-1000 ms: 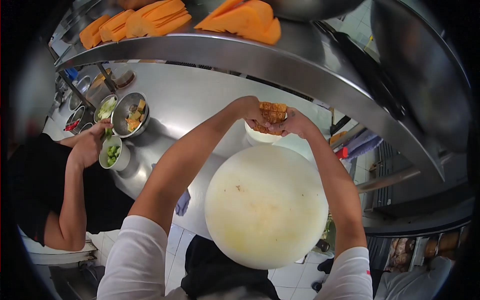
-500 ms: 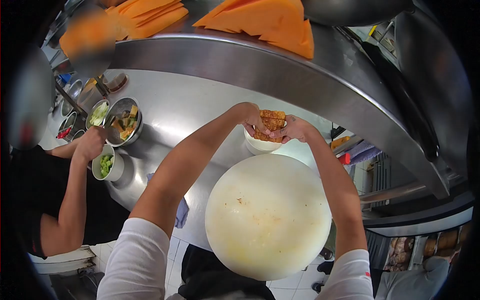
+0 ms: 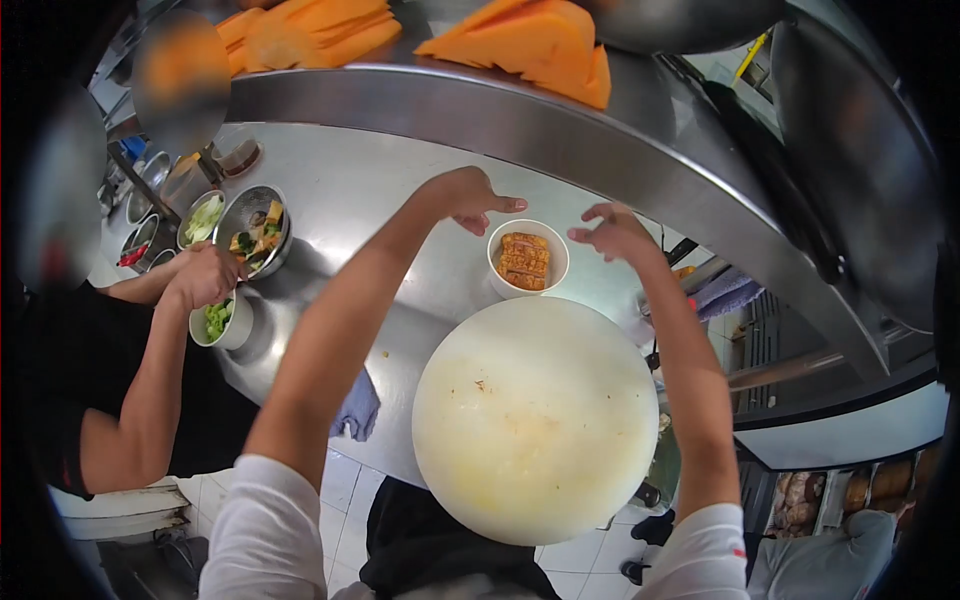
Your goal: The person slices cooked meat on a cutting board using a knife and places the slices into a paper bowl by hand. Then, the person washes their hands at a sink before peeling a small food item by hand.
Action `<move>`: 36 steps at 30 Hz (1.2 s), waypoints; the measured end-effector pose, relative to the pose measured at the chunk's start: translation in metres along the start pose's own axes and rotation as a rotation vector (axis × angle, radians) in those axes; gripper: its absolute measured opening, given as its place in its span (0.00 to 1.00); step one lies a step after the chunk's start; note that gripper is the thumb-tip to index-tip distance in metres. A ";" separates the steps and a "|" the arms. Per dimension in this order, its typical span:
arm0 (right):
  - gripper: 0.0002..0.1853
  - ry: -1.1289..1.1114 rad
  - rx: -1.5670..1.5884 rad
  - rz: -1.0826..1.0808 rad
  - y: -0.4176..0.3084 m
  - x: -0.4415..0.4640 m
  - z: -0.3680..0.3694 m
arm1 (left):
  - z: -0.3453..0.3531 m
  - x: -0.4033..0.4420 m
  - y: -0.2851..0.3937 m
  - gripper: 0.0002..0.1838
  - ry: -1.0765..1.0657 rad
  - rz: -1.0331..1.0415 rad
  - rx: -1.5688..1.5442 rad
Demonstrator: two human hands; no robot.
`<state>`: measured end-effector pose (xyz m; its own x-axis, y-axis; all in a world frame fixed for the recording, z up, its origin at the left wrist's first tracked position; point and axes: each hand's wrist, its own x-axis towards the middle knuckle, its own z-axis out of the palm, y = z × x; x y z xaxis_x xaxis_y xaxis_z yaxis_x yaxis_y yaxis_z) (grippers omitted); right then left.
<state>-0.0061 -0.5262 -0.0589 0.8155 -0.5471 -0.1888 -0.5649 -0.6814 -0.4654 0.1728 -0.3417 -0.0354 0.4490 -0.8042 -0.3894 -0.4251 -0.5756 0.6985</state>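
A sliced block of golden-brown roast pork with a blistered crust (image 3: 524, 261) lies inside a white bowl (image 3: 497, 281) on the steel counter. My left hand (image 3: 472, 199) hovers just up and left of the bowl, fingers apart and holding nothing. On the bowl's other side, my right hand (image 3: 612, 234) is also open and empty, its fingers pointing towards the bowl. Nearer to me than the bowl is a large round white chopping board (image 3: 535, 420) with yellowish stains and small crumbs.
At left, a co-worker's hand (image 3: 208, 275) is beside a metal strainer of cut vegetables (image 3: 262, 228) and a white bowl of chopped greens (image 3: 222, 322). Orange slices (image 3: 525, 50) lie on the steel shelf (image 3: 480, 108) above the counter. A blue cloth (image 3: 357, 407) hangs at the front edge.
Both my hands have let go of the pork, which now rests in the bowl. They have moved apart, to either side of it. The co-worker's hand has shifted slightly right.
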 end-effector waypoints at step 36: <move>0.14 -0.855 0.747 -0.253 0.041 -0.541 0.312 | 0.517 -0.505 -0.275 0.20 0.795 -0.356 -0.505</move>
<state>-0.4314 -0.1064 -0.2451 0.8742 0.2644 -0.4073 -0.3915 -0.1123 -0.9133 -0.3440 0.1459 -0.3411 0.9577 -0.1592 -0.2397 0.1357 -0.4847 0.8641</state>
